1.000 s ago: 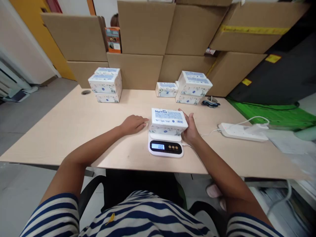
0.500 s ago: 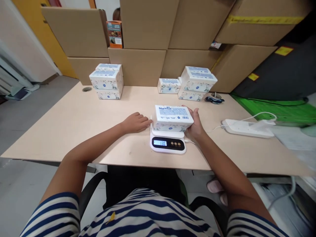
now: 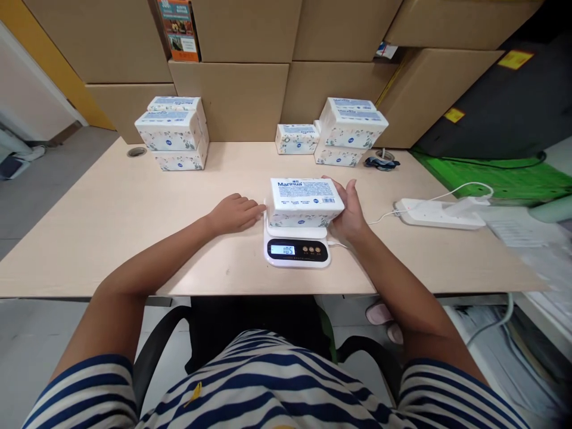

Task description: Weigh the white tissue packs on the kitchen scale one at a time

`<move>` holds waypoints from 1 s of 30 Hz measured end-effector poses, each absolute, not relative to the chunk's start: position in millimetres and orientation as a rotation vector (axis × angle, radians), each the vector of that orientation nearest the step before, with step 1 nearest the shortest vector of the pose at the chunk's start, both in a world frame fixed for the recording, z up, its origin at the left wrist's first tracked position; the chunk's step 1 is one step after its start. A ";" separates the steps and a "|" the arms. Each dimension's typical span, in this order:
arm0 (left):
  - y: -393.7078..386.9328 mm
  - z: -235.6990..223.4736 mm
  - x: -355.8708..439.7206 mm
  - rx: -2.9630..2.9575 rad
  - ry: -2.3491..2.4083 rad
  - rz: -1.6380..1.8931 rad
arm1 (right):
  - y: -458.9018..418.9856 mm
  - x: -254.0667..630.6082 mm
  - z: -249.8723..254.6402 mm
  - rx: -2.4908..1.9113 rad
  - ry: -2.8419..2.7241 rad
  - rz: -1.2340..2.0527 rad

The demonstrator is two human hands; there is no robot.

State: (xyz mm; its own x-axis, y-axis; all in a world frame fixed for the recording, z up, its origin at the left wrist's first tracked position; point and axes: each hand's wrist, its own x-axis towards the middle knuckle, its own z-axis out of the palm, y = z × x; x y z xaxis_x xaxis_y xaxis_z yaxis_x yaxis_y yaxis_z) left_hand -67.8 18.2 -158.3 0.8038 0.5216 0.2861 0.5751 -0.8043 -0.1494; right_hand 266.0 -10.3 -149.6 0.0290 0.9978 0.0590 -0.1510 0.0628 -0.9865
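A white and blue tissue pack (image 3: 306, 199) is on or just over the platform of a small white digital scale (image 3: 297, 253), whose lit display reads about 10.5. My right hand (image 3: 351, 211) grips the pack's right end, fingertips reaching behind it and thumb pointing up. Palm down on the table, my left hand (image 3: 236, 213) holds nothing; its fingers stretch toward the scale's left edge, and I cannot tell whether they touch it.
Stacked tissue packs (image 3: 172, 131) stand at the back left, more packs (image 3: 351, 131) at the back right, beside a single pack (image 3: 297, 140). Cardboard boxes (image 3: 232, 101) wall off the rear. A power strip (image 3: 440, 214) with cables lies right, near a tape roll (image 3: 383, 156).
The view has tilted down and shifted slightly. The scale's display went from about 13.0 to 10.5. Both hands and the tissue pack keep nearly the same places.
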 end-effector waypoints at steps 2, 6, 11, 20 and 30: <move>18.0 -158.3 -67.7 -2.767 -0.856 -0.360 | -11.5 266.3 -148.2 -1.059 -1.113 1.219; 18.7 -159.1 -68.5 -2.747 -0.827 -0.352 | -16.2 265.1 -144.7 -1.053 -1.100 1.215; 18.6 -160.6 -68.4 -2.804 -0.906 -0.336 | -20.4 275.7 -144.6 -1.036 -1.207 1.183; 40.3 -175.3 -80.6 -2.435 -1.848 -0.654 | -25.7 303.3 -142.7 -1.170 -1.885 0.790; 67.5 -172.1 -127.4 -2.461 -2.162 -0.901 | -2.5 256.5 -107.1 -1.174 -2.248 0.531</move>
State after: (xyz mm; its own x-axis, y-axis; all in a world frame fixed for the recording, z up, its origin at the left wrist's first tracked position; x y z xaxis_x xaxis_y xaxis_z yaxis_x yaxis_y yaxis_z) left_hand -127.4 67.5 -172.1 0.0646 0.9740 0.2169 0.8399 -0.1705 0.5153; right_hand 256.5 -2.5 -107.1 -0.4718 0.8354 0.2818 0.6208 0.5418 -0.5666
